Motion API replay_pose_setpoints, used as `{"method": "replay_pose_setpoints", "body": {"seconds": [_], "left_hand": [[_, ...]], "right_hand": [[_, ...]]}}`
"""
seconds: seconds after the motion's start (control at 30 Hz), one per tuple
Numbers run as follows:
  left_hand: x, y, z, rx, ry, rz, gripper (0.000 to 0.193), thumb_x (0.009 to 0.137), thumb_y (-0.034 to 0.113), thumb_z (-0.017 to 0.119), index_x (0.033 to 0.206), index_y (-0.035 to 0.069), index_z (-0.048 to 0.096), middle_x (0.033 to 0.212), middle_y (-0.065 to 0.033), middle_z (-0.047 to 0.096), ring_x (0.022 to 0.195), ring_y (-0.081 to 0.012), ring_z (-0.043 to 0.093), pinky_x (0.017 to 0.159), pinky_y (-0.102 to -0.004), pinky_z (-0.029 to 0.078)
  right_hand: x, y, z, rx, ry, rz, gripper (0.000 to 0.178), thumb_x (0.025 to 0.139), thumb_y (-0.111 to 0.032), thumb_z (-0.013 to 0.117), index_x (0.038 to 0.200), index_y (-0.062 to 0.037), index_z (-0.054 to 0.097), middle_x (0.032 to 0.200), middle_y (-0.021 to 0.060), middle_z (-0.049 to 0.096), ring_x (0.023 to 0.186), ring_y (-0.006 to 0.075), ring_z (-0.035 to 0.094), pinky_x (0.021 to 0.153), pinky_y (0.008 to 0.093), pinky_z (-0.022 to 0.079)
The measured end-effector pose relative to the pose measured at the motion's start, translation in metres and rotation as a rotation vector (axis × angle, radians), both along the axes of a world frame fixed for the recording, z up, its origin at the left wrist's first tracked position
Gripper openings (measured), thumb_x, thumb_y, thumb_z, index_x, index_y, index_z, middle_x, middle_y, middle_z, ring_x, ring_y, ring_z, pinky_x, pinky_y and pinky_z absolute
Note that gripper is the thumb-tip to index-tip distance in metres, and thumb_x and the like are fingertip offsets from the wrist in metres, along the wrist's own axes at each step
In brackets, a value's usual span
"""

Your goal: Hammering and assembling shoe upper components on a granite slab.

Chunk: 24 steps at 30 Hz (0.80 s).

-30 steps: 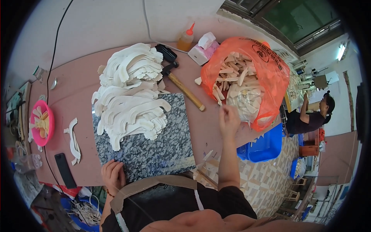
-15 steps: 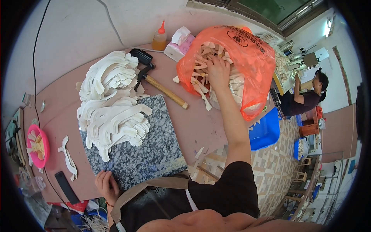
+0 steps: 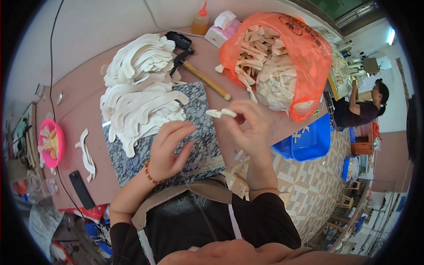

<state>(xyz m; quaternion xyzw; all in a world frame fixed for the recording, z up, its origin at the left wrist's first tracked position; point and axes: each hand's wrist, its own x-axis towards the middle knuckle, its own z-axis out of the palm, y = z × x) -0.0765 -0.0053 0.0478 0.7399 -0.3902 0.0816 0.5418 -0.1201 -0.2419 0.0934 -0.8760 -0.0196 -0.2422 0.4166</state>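
Note:
Between the thumb and fingers of my right hand [image 3: 249,126] is a small cream-coloured curved piece [image 3: 217,113], held above the right edge of a speckled grey stone slab [image 3: 199,145]. My left hand [image 3: 171,149] is open over the slab, its fingers stretched toward the piece without touching it. Layered white curved strips [image 3: 143,106] cover the slab's far left part and reach beyond it. Past my right hand lies a wide-mouthed orange plastic bag [image 3: 314,62], full of similar cream pieces [image 3: 261,51]. Some of them spill over its lip onto the brown tabletop [image 3: 75,117].
A wooden-handled hammer [image 3: 205,79] lies behind the slab. A glue bottle [image 3: 200,23] and tissue pack [image 3: 223,32] stand by the wall. At left are a pink bowl [image 3: 61,143], a loose strip pair [image 3: 86,154] and a black phone [image 3: 81,190]. A blue tub [image 3: 311,148] is below right; another person [image 3: 362,106] sits beyond.
My right hand has come out of the orange bag with a cream piece and moved toward me. My left hand has risen from the slab's near edge to over its middle. The view has shifted slightly.

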Motion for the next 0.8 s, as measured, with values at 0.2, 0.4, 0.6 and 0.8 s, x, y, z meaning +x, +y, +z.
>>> {"method": "replay_pose_setpoints", "body": {"seconds": [0.2,0.4,0.6,0.8], "left_hand": [[-0.004,-0.019,-0.002,-0.112,0.124,0.046,0.046,0.088,0.003,0.08,0.133,0.005,0.07,0.128,-0.0154,0.068,0.113,-0.0322,0.068,0.096,-0.0383,0.056],[-0.009,-0.01,-0.016,-0.144,0.118,0.093,0.03,0.084,0.001,0.083,0.112,0.006,0.077,0.109,-0.0102,0.074,0.098,-0.0269,0.073,0.084,-0.0344,0.059],[-0.012,0.003,-0.025,-0.219,0.032,0.055,0.02,0.082,0.0,0.084,0.101,0.005,0.079,0.109,-0.0105,0.076,0.094,-0.0257,0.075,0.078,-0.0347,0.061],[-0.021,0.026,-0.041,-0.187,-0.141,-0.286,0.026,0.086,0.011,0.085,0.109,0.002,0.077,0.12,-0.0154,0.074,0.101,-0.0319,0.074,0.085,-0.0381,0.061]], "right_hand": [[0.0,0.031,-0.021,-0.15,-0.078,0.165,0.022,0.08,-0.003,0.084,0.099,-0.0069,0.074,0.094,0.0059,0.073,0.078,0.0241,0.072,0.066,0.0354,0.057],[-0.004,0.039,-0.03,-0.298,-0.202,0.243,0.027,0.072,0.0,0.082,0.096,-0.0073,0.073,0.092,0.0053,0.073,0.077,0.0241,0.072,0.068,0.0376,0.056],[-0.009,0.048,-0.036,-0.024,-0.024,0.249,0.028,0.071,0.007,0.079,0.094,-0.0073,0.072,0.097,0.0072,0.072,0.076,0.0238,0.071,0.063,0.0353,0.056],[-0.003,0.032,-0.083,-0.158,-0.359,0.215,0.029,0.074,0.012,0.08,0.096,-0.0054,0.076,0.107,0.009,0.064,0.075,0.0227,0.069,0.059,0.0341,0.055]]}}
